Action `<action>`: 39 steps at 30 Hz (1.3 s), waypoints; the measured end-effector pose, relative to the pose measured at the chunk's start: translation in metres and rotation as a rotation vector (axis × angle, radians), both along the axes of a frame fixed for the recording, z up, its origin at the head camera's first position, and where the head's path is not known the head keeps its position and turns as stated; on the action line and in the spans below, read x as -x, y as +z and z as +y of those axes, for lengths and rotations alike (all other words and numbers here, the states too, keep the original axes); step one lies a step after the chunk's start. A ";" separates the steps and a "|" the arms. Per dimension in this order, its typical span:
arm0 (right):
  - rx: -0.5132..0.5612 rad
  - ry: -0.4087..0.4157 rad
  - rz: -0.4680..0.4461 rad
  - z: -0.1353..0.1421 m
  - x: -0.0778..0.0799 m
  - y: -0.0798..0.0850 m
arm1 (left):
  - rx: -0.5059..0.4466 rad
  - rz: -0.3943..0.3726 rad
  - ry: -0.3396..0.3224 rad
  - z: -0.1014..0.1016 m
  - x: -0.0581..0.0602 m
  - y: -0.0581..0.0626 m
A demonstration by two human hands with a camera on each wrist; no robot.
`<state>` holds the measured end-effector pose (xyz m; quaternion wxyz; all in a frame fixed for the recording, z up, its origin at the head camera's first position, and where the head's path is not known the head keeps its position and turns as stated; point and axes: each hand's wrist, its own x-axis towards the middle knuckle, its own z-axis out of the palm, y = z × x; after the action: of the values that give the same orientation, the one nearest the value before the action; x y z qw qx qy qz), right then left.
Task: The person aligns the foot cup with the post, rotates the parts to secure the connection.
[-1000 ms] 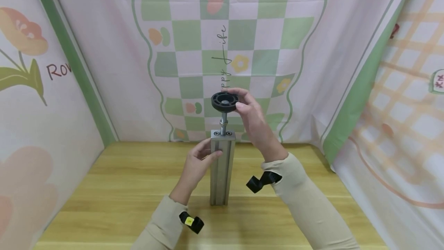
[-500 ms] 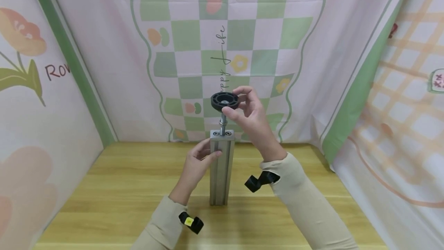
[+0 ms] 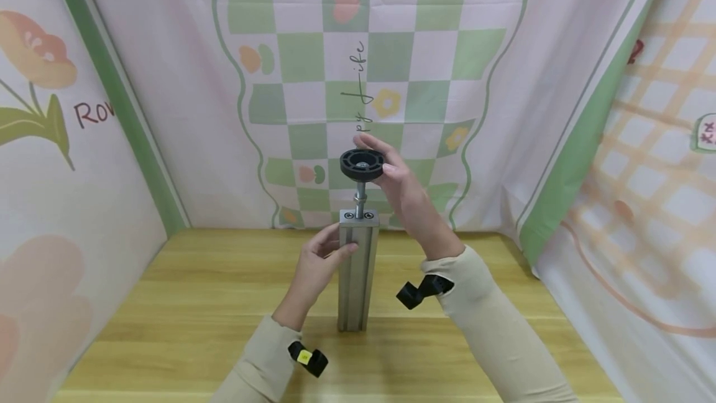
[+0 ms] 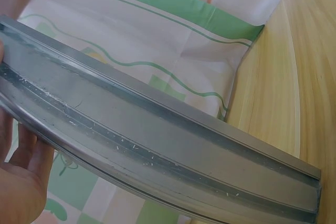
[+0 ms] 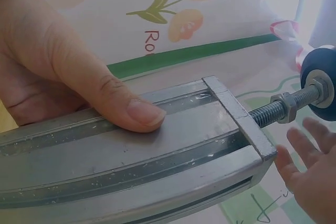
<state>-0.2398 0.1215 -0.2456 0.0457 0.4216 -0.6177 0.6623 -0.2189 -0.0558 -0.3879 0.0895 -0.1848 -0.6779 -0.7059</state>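
An upright aluminium profile [image 3: 357, 275] stands on the wooden table, with a threaded bolt and nut [image 3: 360, 199] rising from its end cap. On top of the bolt is a round black levelling foot [image 3: 362, 165]. My left hand [image 3: 319, 264] grips the upper part of the profile, its thumb across the front face; the left wrist view shows chips along the grooved side of the profile [image 4: 157, 124]. My right hand [image 3: 404, 194] is at the right rim of the foot, thumb at the side and fingers reaching behind; in the right wrist view its other fingers [image 5: 310, 145] are spread near the bolt.
The wooden table [image 3: 212, 291] spreads around the profile. A checked curtain [image 3: 386, 61] hangs behind it, and printed cloth walls [image 3: 56, 191] stand to the left and right. Each sleeve carries a black camera mount [image 3: 422, 291] at the wrist.
Around the foot's rim, my right thumb has shifted forward, then back to the right, while the fingers drew back and then stretched out behind. My left hand and the profile stay put.
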 end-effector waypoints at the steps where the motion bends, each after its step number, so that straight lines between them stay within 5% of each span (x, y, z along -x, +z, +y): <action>1: -0.005 0.010 0.000 0.000 0.000 0.000 | 0.001 0.002 -0.001 0.000 0.000 0.000; 12: 0.015 0.012 0.038 0.001 0.001 0.001 | -0.003 -0.011 -0.002 -0.001 0.001 0.001; 26: -0.008 -0.189 0.007 0.002 -0.003 -0.004 | -0.013 -0.010 0.000 0.001 0.001 0.000; 39: 0.022 -0.219 -0.016 -0.002 -0.003 -0.005 | -0.009 0.001 -0.012 0.000 0.001 0.000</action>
<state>-0.2372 0.1200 -0.2505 0.1174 0.3458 -0.6529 0.6636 -0.2198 -0.0560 -0.3883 0.0864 -0.1891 -0.6736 -0.7093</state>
